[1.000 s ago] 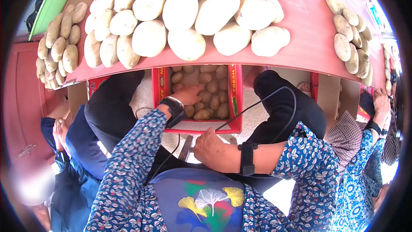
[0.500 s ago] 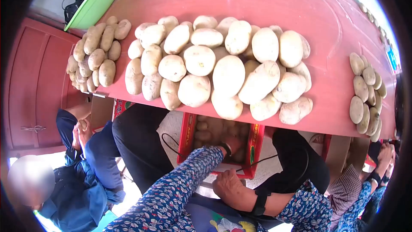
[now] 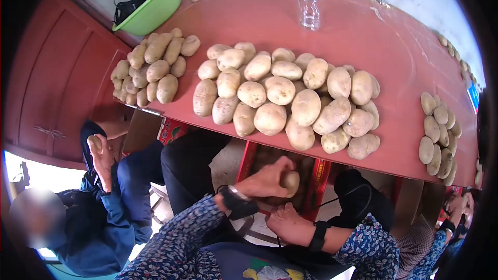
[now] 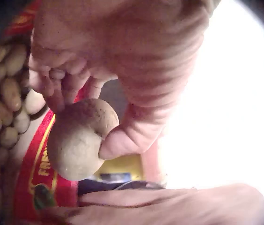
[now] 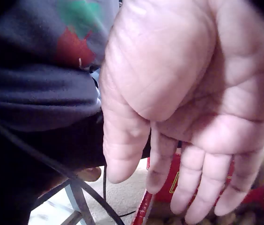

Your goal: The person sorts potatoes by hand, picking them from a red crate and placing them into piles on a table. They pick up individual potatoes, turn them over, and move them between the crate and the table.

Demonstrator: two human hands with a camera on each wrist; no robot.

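My left hand [image 3: 264, 179] holds a potato [image 3: 289, 182] above the red cardboard box [image 3: 322, 176]. In the left wrist view the thumb presses one side of this potato [image 4: 78, 143] and the curled fingers lie against its other side. More potatoes [image 4: 10, 93] fill the box below. Beside the box's near edge hangs my right hand [image 3: 290, 223], close to the left one. The right wrist view shows its palm [image 5: 179, 61] with nothing in it and the fingers [image 5: 211, 178] loosely extended.
Potatoes lie heaped on the red table [image 3: 233, 26], with a large pile [image 3: 280, 91] in the middle and smaller piles at left [image 3: 155, 70] and right [image 3: 441, 135]. A glass jar [image 3: 309, 8] and a green basin [image 3: 155, 8] stand farther back. Another person's hand [image 3: 104, 163] holds a potato at left.
My left hand has come up out of the box with a potato in its grip. The right hand stays beside the box. The head view has shifted, showing more of the table.
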